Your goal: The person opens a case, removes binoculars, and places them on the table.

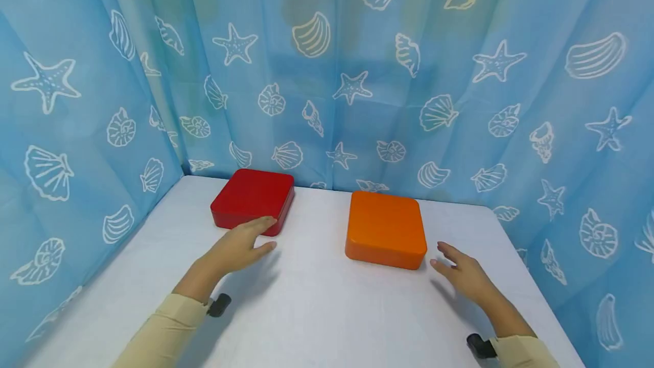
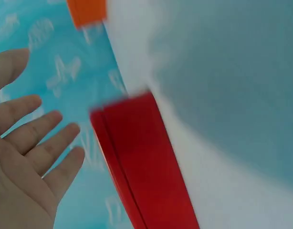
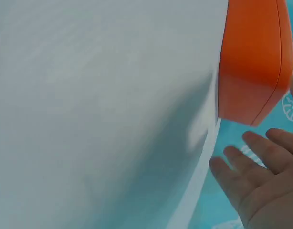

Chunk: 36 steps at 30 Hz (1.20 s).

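Left hand (image 1: 237, 250) was over the near side of the table (image 1: 317, 311) from the red box (image 1: 252, 195), fingers loosely spread, thumb apart, nothing held; in the head view its fingertips overlapped the box's near right corner, while the left wrist view showed a gap between hand and box; right hand (image 1: 465, 274) was just beside the right side of the orange box (image 1: 386, 226), fingers apart and slightly bent, nothing pinched; head view showed a small gap there too.

Both boxes lay flat toward the back of the white table, well apart; red on the left, orange on the right and a bit nearer the person; each had rounded corners and a thin seam along its side; blue curtain (image 1: 332, 129) with white shells and starfish hung behind and at both sides; beige sleeves (image 1: 163, 328) covered both forearms; black device (image 1: 219, 305) at each wrist.
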Available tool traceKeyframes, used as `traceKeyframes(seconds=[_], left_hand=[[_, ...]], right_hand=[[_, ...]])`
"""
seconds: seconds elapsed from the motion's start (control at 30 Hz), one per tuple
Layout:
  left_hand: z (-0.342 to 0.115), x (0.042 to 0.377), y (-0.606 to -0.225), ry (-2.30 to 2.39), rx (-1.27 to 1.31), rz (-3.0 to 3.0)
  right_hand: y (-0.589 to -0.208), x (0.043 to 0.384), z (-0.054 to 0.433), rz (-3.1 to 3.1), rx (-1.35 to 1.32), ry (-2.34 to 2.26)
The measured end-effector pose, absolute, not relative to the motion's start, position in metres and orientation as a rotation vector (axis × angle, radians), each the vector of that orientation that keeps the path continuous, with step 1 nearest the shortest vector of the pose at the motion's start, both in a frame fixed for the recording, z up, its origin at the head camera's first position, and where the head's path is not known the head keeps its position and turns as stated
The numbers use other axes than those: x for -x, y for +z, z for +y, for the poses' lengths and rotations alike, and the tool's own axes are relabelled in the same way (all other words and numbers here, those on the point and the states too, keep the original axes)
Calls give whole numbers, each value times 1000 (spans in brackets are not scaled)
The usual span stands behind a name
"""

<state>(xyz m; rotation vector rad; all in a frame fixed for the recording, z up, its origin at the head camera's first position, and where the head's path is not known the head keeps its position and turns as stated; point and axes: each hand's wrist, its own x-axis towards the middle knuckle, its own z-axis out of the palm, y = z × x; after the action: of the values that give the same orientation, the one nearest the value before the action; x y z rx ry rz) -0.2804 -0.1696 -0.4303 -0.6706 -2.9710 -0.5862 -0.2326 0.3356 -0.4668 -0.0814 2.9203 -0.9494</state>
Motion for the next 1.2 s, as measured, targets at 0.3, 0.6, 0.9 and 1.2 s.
traceKeyframes(seconds=[0.3, 0.6, 0.9, 1.2], left_hand=[[-91, 345, -424, -1073, 887, -2970], [-37, 370, -441, -1379, 765, -3024], [7, 369, -452, -2087, 156, -2915], [20, 367, -425, -2461, -105, -2681]], right_hand=[[-441, 300, 329, 2636, -40, -1627], [-458, 324, 312, 2366, -273, -1787], [-465, 327, 311, 2250, -385, -1844], [-440, 330, 327, 1998, -527, -2061]])
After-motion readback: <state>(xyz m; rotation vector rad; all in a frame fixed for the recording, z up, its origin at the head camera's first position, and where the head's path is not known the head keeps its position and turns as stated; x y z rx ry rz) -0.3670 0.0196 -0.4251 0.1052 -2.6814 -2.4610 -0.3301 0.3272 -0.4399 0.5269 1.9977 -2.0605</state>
